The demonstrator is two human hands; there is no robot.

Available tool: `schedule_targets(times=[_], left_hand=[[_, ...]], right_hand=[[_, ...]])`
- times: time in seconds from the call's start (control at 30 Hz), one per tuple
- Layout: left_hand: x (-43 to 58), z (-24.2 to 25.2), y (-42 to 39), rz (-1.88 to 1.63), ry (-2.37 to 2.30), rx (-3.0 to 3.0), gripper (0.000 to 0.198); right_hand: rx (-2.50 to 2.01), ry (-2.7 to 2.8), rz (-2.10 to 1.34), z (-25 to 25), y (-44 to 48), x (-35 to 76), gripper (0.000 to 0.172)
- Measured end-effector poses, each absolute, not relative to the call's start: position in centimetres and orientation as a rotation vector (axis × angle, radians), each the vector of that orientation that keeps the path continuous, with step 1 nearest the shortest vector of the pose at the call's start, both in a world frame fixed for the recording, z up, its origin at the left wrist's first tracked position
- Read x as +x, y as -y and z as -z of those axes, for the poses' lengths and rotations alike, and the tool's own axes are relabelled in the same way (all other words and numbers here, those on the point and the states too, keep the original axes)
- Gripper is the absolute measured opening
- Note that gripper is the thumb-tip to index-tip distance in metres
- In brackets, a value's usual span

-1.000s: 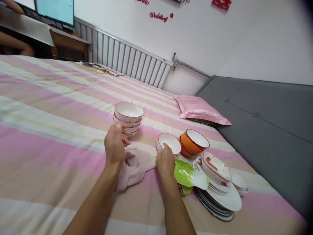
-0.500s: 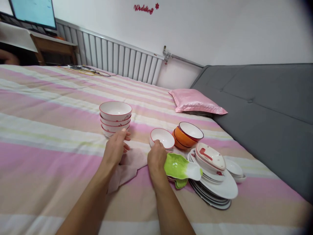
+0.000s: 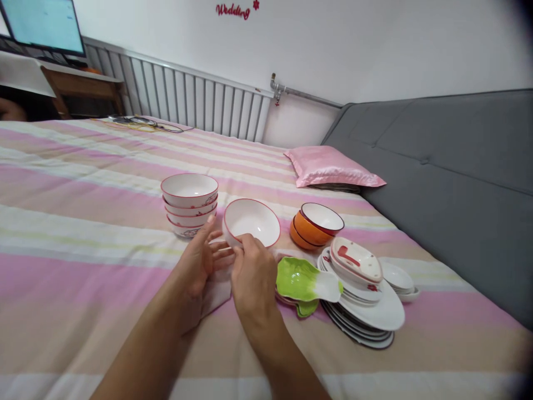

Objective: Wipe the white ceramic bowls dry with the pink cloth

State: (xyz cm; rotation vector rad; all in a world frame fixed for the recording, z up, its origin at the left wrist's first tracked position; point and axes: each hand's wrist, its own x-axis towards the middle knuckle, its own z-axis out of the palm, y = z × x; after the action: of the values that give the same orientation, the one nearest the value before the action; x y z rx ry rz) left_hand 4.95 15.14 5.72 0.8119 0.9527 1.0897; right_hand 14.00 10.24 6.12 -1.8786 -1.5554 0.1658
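My right hand (image 3: 254,272) pinches the near rim of a white bowl with a red edge (image 3: 254,219), tilted slightly to the right. Close to that bowl's left side is my left hand (image 3: 206,255), its fingers stretched out and apart; whether they touch the bowl I cannot tell. A stack of several matching bowls (image 3: 189,203) stands just beyond the left hand. Under and between my hands lies a pale pink cloth (image 3: 216,294), partly hidden by them. Right of my right hand are green cabbage-shaped dishes (image 3: 297,280), stacked.
Orange bowls (image 3: 312,228) are nested at centre right. Nearer stand a pile of plates (image 3: 389,311) topped by patterned dishes (image 3: 357,259) and small white dishes (image 3: 397,278). A pink pillow (image 3: 333,166) lies by the grey headboard (image 3: 449,144); cables (image 3: 145,123) lie at the bed's far edge.
My right hand has brought the white bowl up and leftward, closer to the stack. My left hand has shifted slightly right, its fingers now near the bowl. The view has moved a little.
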Motion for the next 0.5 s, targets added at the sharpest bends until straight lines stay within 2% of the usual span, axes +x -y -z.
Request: schedule_targets(times=[0.1,0.27,0.5], left_hand=[[4.9,-6.7,-14.5,-1.031,-0.848,0.665,0.042],[5.0,-7.5,-14.1,-1.159,-0.910,0.527,0.026],[4.8,-8.0,-13.4,-1.179,-0.967,0.532,0.029]], right_hand=[[-1.757,1.642,-0.216,-6.6,-9.4,13.3,0.020],[-1.567,1.731,-0.318,-6.9,-9.0,13.3,0.025],[-1.460,1.708,-0.370,-7.4,-8.2,13.2,0.026]])
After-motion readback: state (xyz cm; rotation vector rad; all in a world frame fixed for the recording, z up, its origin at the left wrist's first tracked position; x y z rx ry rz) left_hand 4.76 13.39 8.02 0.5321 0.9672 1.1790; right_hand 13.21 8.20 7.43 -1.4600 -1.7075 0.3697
